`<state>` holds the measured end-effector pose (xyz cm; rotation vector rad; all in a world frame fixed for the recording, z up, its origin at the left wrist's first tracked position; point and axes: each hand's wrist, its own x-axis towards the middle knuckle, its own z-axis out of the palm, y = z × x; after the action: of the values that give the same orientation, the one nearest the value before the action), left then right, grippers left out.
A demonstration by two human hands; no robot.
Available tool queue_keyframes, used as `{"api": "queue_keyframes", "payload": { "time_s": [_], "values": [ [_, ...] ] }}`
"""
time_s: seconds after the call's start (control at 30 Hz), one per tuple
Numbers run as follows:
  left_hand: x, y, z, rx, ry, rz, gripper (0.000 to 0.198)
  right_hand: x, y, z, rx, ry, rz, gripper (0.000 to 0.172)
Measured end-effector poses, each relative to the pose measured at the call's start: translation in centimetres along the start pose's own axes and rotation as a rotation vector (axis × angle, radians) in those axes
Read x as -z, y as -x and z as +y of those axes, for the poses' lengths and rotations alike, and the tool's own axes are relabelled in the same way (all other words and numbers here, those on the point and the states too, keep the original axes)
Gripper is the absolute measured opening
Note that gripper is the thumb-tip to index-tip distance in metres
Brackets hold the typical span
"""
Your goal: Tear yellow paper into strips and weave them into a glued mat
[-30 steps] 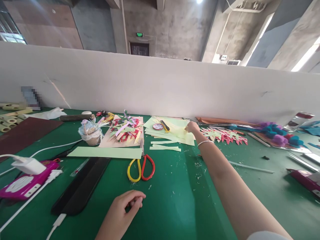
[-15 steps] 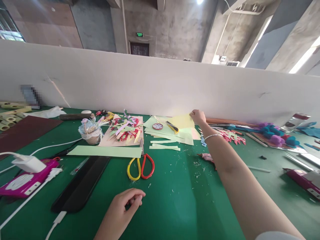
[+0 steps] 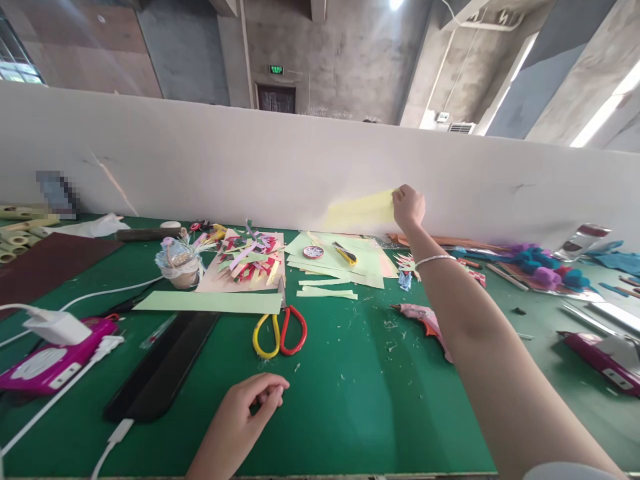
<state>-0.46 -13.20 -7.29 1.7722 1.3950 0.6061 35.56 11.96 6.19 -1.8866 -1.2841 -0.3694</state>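
One thin, pale-yellow sheet of paper [image 3: 363, 208] hangs from the fingers of the right hand [image 3: 410, 205], pinched at its right end. It is up in front of the smooth white partition [image 3: 280, 160], above the far side of the green surface [image 3: 345, 427]; whether it touches the partition cannot be told. The left hand [image 3: 255, 403] is low over the near part of the surface, its fingers curled closed with nothing visible in them.

Held at only one end, the sheet could sag, crease or slip. Swung low, its free end might catch the black-and-yellow cutter [image 3: 346, 255] or the round red-and-white disc [image 3: 313, 252], both lying on the light-green paper sheets [image 3: 367, 272], and drag them off. The right forearm passes over the pink glue gun with an orange trigger [image 3: 425, 317]; dropping the elbow could knock it.

A small round pot wrapped in pale-blue and white material [image 3: 183, 270] holds a tan filling and wispy pale stems. At the right, a clear container with a dark-red lid [image 3: 580, 241] leans over; its contents are too indistinct to make out.
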Motion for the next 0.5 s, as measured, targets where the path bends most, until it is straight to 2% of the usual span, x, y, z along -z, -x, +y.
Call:
{"api": "queue_keyframes", "payload": {
  "time_s": [0.07,0.17,0.23,0.33,0.43,0.5],
  "values": [
    [0.0,0.0,0.1,-0.011,-0.002,0.003,0.037,1.0,-0.2,-0.7,0.027,-0.025,0.024,0.019],
    [-0.1,0.1,0.3,-0.025,0.003,0.042,0.038,2.7,0.3,-1.7,0.143,-0.082,0.033,0.023],
    [-0.3,0.2,0.3,-0.037,0.013,0.065,0.037,4.3,1.2,-2.1,0.238,-0.114,0.030,0.027],
    [-0.4,0.4,0.1,-0.062,0.029,0.127,0.034,7.6,3.5,-2.1,0.338,-0.182,0.104,0.029],
    [-0.3,0.4,-0.2,-0.143,-0.047,0.294,0.030,11.3,6.9,-1.4,0.344,-0.290,0.125,0.027],
    [0.0,0.2,-0.1,-0.241,-0.151,0.466,0.035,13.5,9.4,-0.9,0.323,-0.353,-0.001,0.023]
  ]
}}
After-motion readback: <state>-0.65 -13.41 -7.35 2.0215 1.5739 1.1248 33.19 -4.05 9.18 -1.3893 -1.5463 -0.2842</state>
